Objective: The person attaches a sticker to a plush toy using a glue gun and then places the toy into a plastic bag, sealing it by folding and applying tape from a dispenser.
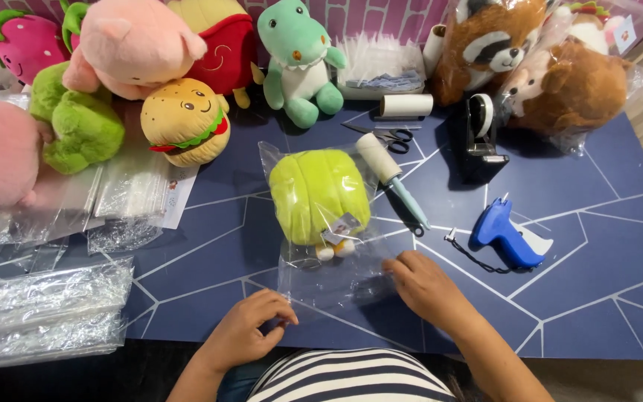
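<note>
Here the bagged green plush (318,192) lies lengthwise away from the person, both hands' fingers (280,313) pinching the bag's near edge.

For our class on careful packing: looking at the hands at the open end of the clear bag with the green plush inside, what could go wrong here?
1. The left hand and right hand might pinch the clear bag unevenly, creasing it.
2. The green plush may slide out.
3. The lint roller touches the bag and could snag it.
</note>
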